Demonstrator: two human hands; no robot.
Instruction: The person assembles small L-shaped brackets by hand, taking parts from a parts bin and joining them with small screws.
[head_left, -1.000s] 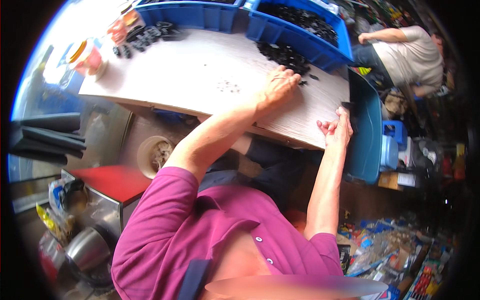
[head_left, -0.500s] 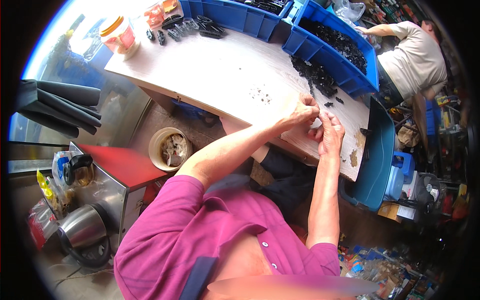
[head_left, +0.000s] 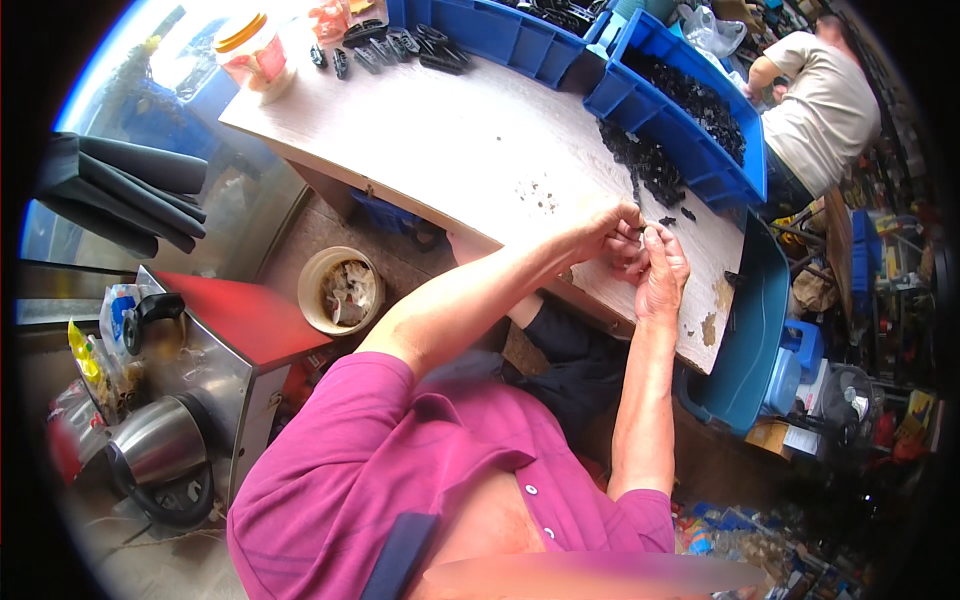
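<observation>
My left hand [head_left: 614, 236] and my right hand [head_left: 661, 276] meet above the right part of the pale table [head_left: 430, 140], fingertips pinched close together. Between them shows a small black part [head_left: 643, 228], mostly hidden by the fingers; its exact kind is too small to tell. Just beyond the hands, a loose heap of small black plastic parts [head_left: 645, 165] lies on the table against a blue bin [head_left: 668, 152]. A few single pieces have come to rest near the right hand.
Long black plastic pieces [head_left: 440, 55] lie at the far left beside an orange-lidded jar [head_left: 252, 62]. Another blue bin [head_left: 485, 38] stands at the back. A teal tub [head_left: 755, 330] adjoins the table's right end. A bucket [head_left: 340, 290] sits below left. Another person [head_left: 822, 110] works beyond.
Both hands stay pinched together in nearly the same place, with the left fingers slightly shifted. The view has tilted a little. The other person's arm has drawn in toward the body.
</observation>
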